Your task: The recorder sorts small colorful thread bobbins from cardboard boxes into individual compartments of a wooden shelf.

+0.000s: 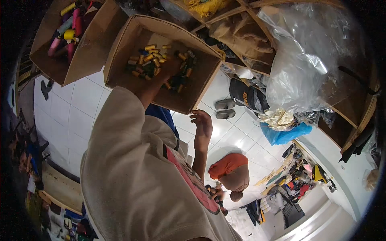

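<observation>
An uncovered cardboard box (140, 25) holds many small cylindrical thread spools (156, 60), mostly golden yellow, with dark green ones to the right. My left arm, in a pale sleeve, reaches over the box's near wall. Down among the spools is my left hand (172, 67), dim against them; its fingers do not show clearly, nor whether a spool is in them. Outside the box, just below its near right corner, my right hand (202, 123) is raised with loosely bent fingers slightly apart. Nothing shows in it, and its fingertips are close to the cardboard.
Left of this box stands another cardboard box (86, 52) with larger pink, red and yellow thread cones (74, 30). Wooden shelving (257, 20) with clear plastic bags (305, 56) fills the right. Grey slippers (225, 109) lie on white floor tiles; beyond, a person (231, 172) is low down.
</observation>
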Demonstrator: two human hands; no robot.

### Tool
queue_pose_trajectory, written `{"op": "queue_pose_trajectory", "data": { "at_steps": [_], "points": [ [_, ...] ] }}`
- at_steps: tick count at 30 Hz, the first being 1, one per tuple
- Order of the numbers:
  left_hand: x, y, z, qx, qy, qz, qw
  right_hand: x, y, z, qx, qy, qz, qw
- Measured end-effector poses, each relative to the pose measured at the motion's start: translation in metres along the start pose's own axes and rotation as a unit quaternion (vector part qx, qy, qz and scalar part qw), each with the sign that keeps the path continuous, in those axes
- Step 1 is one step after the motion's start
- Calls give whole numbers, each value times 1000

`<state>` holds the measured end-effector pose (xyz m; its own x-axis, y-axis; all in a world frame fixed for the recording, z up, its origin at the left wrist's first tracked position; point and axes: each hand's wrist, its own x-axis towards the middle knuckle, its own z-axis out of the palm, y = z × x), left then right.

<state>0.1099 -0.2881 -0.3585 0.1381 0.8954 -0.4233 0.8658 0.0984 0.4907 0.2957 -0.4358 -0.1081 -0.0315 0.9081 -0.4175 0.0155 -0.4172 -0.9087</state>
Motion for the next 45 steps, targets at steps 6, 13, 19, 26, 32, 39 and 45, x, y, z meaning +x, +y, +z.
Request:
{"op": "queue_pose_trajectory", "data": {
  "at_steps": [6, 13, 19, 26, 32, 39, 45],
  "points": [
    [9, -6, 59, -47, -30, -22, 998, -3, -5, -2, 0, 15, -30, 999],
    [29, -29, 90, 101, 23, -31, 994, -10, 0, -2, -24, 4, -10, 1000],
    [10, -27, 63, -207, 30, 71, 975, -3, -4, -2, -16, 19, -27, 999],
    [-22, 5, -51, -616, -122, -247, 739, 9, -1, -6, -8, 6, -80, 997],
    [-54, 16, -120, -411, -122, 0, 904, 39, -34, 7, 14, -5, -80, 997],
    [-117, 59, -206, -475, -59, 145, 866, 63, -51, 37, 22, -24, -122, 992],
    [-129, 76, -226, -450, -43, 250, 856, 61, -81, 56, 28, -76, -133, 988]
  ]
}}
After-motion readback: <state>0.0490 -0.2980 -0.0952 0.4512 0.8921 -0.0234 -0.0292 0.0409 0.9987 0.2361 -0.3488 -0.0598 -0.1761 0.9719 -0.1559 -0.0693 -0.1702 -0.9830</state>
